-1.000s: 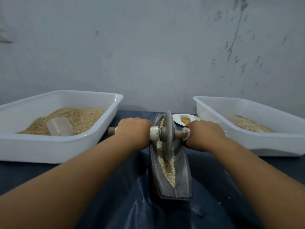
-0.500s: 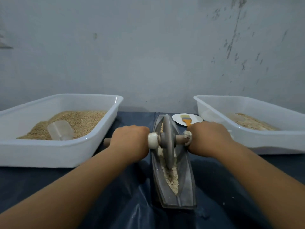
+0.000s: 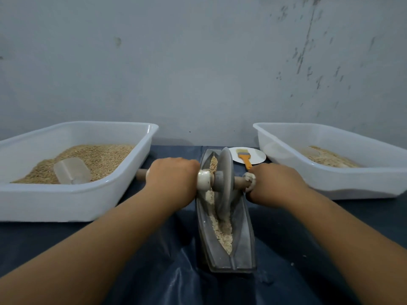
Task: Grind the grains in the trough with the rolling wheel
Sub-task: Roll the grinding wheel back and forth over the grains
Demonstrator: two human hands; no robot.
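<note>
Behind our work a bare grey wall (image 3: pixel 198 62) is standing, scuffed and speckled with dark marks toward its right side, and under everything a dark blue sheet (image 3: pixel 154 271) is lying in soft creases over the table. We are sitting square to the trough (image 3: pixel 244 234), which is running away from us down the middle of the sheet. Grains (image 3: pixel 222 232) are lying along its groove, paler and more broken toward the near end, browner at the far end.

We are in the middle of the grinding itself. The rolling wheel (image 3: pixel 224 183) is standing upright in the groove, about midway along, its rim buried in the grains. Our left hand (image 3: pixel 174 179) is curling round the axle on one side, our right hand (image 3: pixel 275 183) is gripping it on the other, knuckles up.

Next, we judge, the wheel is wanting an even push along the groove, both hands pressing alike so it is not tipping sideways or spilling grain over the edge.
</note>
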